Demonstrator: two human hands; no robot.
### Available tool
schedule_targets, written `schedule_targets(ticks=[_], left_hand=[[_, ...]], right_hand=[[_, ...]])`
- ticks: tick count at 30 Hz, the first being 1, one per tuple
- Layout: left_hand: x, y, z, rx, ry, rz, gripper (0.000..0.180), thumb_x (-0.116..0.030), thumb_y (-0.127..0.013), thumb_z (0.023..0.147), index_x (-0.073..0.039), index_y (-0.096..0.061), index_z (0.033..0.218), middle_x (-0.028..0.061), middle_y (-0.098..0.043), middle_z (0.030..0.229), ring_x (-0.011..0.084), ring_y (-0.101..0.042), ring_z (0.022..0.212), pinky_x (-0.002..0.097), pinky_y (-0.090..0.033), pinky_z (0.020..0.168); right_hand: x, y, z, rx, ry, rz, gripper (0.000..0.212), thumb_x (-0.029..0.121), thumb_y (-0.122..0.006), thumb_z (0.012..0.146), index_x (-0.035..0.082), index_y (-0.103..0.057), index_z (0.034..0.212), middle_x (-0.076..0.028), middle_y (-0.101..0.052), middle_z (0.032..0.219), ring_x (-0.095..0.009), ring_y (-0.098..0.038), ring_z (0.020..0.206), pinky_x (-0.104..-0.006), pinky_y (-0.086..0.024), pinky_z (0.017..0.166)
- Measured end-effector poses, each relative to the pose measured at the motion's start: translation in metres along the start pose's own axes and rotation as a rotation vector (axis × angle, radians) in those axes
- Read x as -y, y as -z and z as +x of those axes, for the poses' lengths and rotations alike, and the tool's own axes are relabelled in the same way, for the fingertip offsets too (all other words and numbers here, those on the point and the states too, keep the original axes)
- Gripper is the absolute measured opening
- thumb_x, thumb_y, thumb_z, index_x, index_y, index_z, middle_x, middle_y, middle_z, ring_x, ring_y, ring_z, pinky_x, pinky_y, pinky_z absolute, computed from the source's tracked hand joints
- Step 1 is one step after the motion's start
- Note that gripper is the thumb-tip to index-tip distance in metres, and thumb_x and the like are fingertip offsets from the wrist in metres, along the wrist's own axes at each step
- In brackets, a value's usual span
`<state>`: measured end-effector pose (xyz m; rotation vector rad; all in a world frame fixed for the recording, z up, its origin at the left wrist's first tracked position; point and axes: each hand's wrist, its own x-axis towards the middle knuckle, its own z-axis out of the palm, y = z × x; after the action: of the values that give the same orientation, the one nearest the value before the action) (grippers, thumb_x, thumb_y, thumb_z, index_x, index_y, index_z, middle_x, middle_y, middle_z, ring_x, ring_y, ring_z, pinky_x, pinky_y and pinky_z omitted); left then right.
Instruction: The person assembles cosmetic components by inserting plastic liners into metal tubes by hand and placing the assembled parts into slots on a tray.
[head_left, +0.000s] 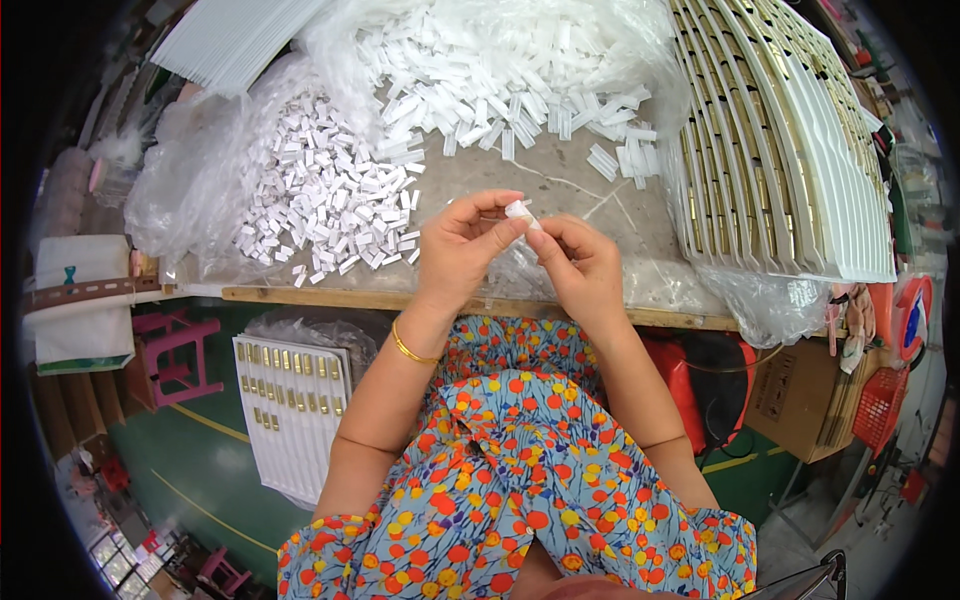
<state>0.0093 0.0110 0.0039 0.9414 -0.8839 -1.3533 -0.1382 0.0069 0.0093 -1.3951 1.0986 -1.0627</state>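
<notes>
Over the front part of the worktable (560,175), my left hand (462,243) and my right hand (583,268) meet fingertip to fingertip. Between them is a small white plastic piece (518,211), pinched by thumb and forefinger on both sides. Its lower end is partly covered by my right fingers. To the left lies a heap of small white blocks (335,195), some near the table's front edge. Farther back spreads a pile of translucent white plastic sleeves (480,85) on clear plastic sheeting, with a few loose ones at its right.
Stacked white trays with gold-coloured tubes (750,140) stand at the right. A white tray with short gold pieces (292,385) sits below the table at left, near a pink stool (178,355). Crumpled clear bags (185,190) and a cardboard box (800,395) flank the work area.
</notes>
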Motion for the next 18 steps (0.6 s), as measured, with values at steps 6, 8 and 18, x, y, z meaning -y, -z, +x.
schedule_targets(ticks=[6,8,18], left_hand=[[-0.003,0.009,0.001,0.064,-0.027,0.061,0.021,0.007,-0.063,0.076,0.004,-0.061,0.097,0.0069,-0.064,0.088,0.0112,-0.061,0.08,0.0213,-0.05,0.071],[-0.002,0.009,0.0,0.063,-0.027,0.042,0.021,0.007,-0.063,0.076,0.004,-0.061,0.096,0.0069,-0.064,0.088,0.0113,-0.061,0.079,0.0214,-0.05,0.071],[-0.004,0.009,-0.006,0.006,-0.194,0.332,0.016,0.005,-0.065,0.075,0.003,-0.061,0.09,0.0057,-0.062,0.085,0.0092,-0.059,0.075,0.0199,-0.049,0.067]], right_hand=[[-0.001,0.0,-0.003,0.014,0.003,-0.017,0.013,0.011,-0.061,0.083,-0.002,-0.063,0.086,-0.002,-0.055,0.071,-0.007,-0.049,0.06,-0.0211,-0.038,0.053],[0.004,0.0,-0.003,0.028,-0.071,0.042,0.013,0.011,-0.062,0.083,-0.002,-0.064,0.086,-0.003,-0.056,0.072,-0.007,-0.05,0.06,-0.0208,-0.039,0.053],[0.009,0.006,0.0,0.132,-0.201,0.181,0.015,0.009,-0.063,0.082,-0.003,-0.066,0.09,-0.003,-0.059,0.076,-0.006,-0.051,0.063,-0.0203,-0.042,0.056]])
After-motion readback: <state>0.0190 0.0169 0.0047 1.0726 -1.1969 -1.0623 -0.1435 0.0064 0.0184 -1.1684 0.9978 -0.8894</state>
